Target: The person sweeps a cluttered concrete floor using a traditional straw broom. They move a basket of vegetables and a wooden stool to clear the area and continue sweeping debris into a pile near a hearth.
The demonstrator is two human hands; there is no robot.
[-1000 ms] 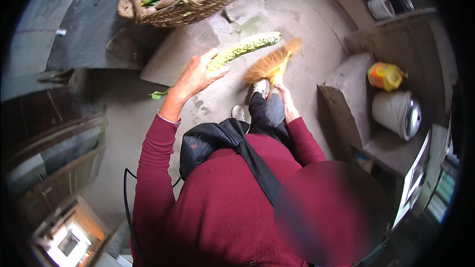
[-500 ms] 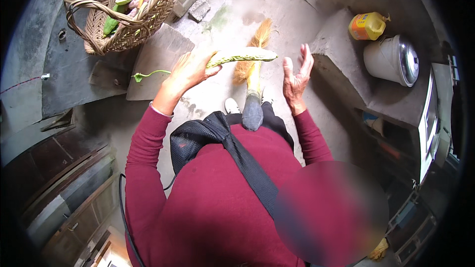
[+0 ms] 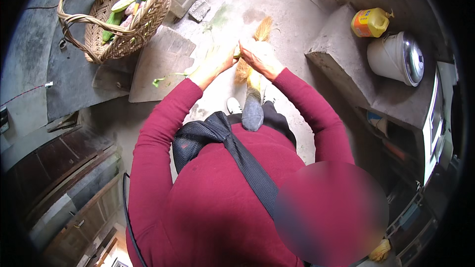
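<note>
In front of me my hands meet around a long green striped gourd, which they mostly hide. My left hand is closed on it, palm turned inward. Pressed in from the other side, my right hand has its fingers bent over the gourd's end. A thin green stem with a curled tip shows to the left of my left wrist. Under my hands, something with orange bristle-like tufts and a dark grey rounded end reaches toward my body.
A wicker basket of green and pinkish vegetables, with a dark-handled tool among them, stands at upper left. To the right, a concrete ledge holds a yellow jug and a white bucket with a metal lid. Wooden boards lie beside the basket.
My right hand, open and apart before, has moved left to the gourd and closed on it. My left hand has moved right, and the gourd has gone mostly out of sight between them.
</note>
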